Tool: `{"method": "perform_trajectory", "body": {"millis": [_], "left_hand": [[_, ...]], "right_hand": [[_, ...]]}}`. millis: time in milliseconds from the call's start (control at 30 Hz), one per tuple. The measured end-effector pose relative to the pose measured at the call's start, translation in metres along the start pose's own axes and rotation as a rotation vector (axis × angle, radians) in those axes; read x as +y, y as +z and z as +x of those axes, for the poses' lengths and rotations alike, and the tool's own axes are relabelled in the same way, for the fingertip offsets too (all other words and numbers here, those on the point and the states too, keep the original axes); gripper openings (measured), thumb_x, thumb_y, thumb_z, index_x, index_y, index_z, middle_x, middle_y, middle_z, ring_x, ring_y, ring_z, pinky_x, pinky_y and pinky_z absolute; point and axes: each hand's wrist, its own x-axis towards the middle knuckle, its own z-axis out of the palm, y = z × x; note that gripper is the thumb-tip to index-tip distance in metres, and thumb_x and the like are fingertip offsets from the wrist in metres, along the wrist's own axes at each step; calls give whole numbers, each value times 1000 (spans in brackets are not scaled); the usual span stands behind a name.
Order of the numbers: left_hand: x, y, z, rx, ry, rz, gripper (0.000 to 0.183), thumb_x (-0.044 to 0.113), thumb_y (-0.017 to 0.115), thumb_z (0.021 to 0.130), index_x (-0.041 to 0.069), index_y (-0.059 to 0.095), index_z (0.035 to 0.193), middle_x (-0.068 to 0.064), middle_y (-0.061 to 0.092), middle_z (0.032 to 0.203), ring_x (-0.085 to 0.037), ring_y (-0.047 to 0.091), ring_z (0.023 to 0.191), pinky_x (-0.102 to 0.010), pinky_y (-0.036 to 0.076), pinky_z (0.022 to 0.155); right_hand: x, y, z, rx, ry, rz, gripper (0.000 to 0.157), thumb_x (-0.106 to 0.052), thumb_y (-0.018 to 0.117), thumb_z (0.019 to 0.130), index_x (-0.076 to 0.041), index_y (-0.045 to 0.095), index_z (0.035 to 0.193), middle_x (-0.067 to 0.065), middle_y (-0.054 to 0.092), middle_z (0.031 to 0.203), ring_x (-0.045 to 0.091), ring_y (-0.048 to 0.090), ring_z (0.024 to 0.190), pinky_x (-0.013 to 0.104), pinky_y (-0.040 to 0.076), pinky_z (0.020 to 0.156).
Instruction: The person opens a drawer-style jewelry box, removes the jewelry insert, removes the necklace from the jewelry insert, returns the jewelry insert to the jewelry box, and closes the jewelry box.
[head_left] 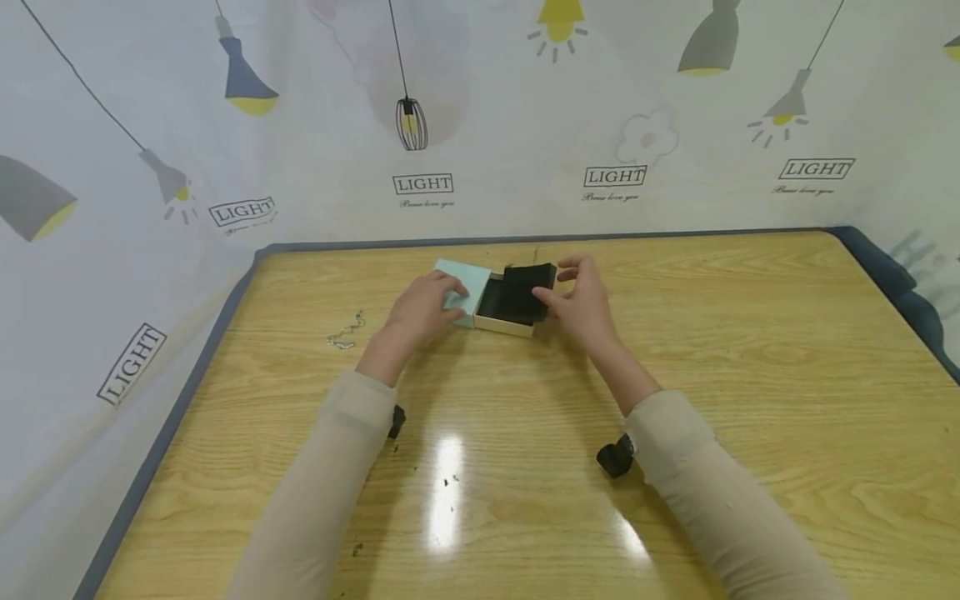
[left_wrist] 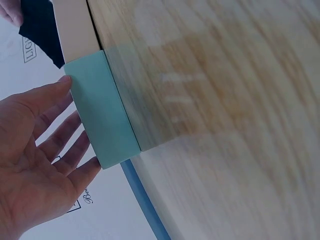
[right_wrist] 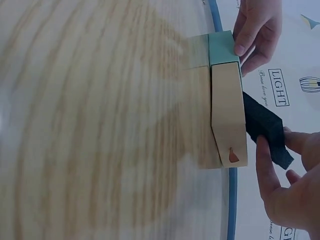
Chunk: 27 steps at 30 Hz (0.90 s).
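A small drawer-style box lies toward the back of the table, its mint-green sleeve (head_left: 465, 275) on the left and its cream drawer (head_left: 504, 327) pulled out to the right. My left hand (head_left: 422, 310) rests on the sleeve, fingertips touching its top. A black pad (head_left: 528, 287), apparently foam, is lifted and tilted at the drawer's right side. My right hand (head_left: 587, 310) pinches its right edge between thumb and fingers; the right wrist view shows the same pad (right_wrist: 262, 120) rising above the drawer wall. Dark material shows inside the drawer, its contents partly hidden by the pad.
A thin silvery chain (head_left: 345, 333) lies loose on the wooden table (head_left: 750, 350), left of the left hand. Small dark specks dot the tabletop near the front. A white printed curtain (head_left: 510, 192) hangs behind the table's blue-grey edge.
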Motion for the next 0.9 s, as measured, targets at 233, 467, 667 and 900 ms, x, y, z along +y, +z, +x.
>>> {"method": "perform_trajectory", "body": {"millis": [233, 467, 667, 900], "left_hand": [[1, -1, -1, -4, -6, -8, 36, 27, 66, 97, 17, 61, 131, -6, 49, 149, -29, 43, 140, -47, 37, 119], [1, -1, -2, 3, -4, -10, 35, 27, 67, 96, 16, 62, 129, -6, 51, 146, -29, 46, 138, -46, 39, 117], [0, 0, -1, 3, -2, -2, 35, 27, 67, 96, 17, 61, 130, -5, 51, 146, -28, 46, 138, -46, 40, 117], [0, 0, 0, 0, 4, 0, 35, 27, 66, 97, 16, 61, 130, -6, 51, 146, -29, 46, 138, -46, 40, 117]], "right_hand": [[2, 7, 0, -2, -19, -108, 47, -20, 72, 93, 0, 46, 127, 19, 50, 129, 32, 69, 95, 37, 62, 77], [2, 9, 1, -29, -54, -204, 36, -19, 72, 92, 2, 57, 118, 19, 57, 120, 33, 71, 98, 39, 61, 82], [1, 11, -1, -68, -92, -309, 35, -22, 71, 94, 0, 60, 119, 19, 56, 124, 33, 68, 103, 42, 59, 87], [2, 15, -3, -88, -141, -455, 34, -26, 70, 94, -5, 63, 120, 16, 47, 136, 31, 59, 114, 44, 54, 96]]}}
